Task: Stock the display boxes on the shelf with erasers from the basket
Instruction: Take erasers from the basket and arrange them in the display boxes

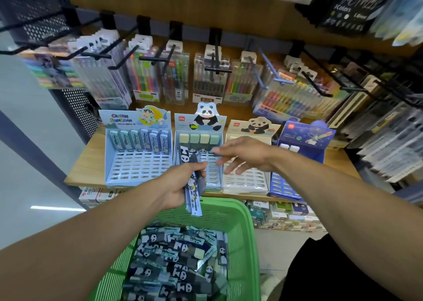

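Here the left hand (pixel 180 184) grips erasers (pixel 194 186), long axis toward the shelf's panda box (pixel 199 154); the right hand (pixel 242 156) hovers slack-fingered, nearer.

left hand (pixel 180 184) raised from the lower left on a bare forearm, fingers and thumb curled round a small bundle of erasers (pixel 194 186). right hand (pixel 242 155) reaching in from the lower right, palm down, fingers straight and spread, pointing left, holding nothing, just beside the left hand's fingertips.
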